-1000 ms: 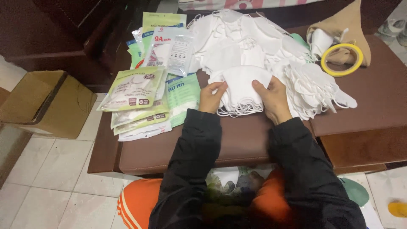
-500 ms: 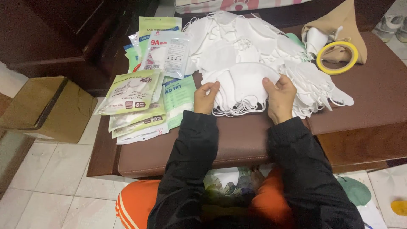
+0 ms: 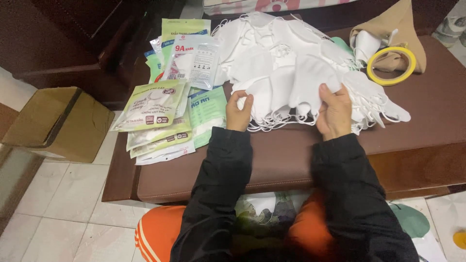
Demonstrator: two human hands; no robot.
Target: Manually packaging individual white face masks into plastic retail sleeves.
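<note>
A small stack of white face masks (image 3: 281,99) lies on the brown padded bench top (image 3: 272,155), and both hands hold it by its ends. My left hand (image 3: 239,112) pinches the left end. My right hand (image 3: 334,111) grips the right end, with the top mask lifted and tilted under its thumb. Behind the stack spreads a large heap of loose white masks (image 3: 272,43). Both arms wear black sleeves.
Green and clear packets of masks (image 3: 165,111) are piled at the bench's left end. A yellow tape roll (image 3: 391,65) rests on a tan bag (image 3: 398,29) at the back right. A cardboard box (image 3: 58,123) stands on the tiled floor to the left.
Both hands have drawn the mask stack slightly up and apart, and the right hand has lifted the top mask so that it stands tilted.
</note>
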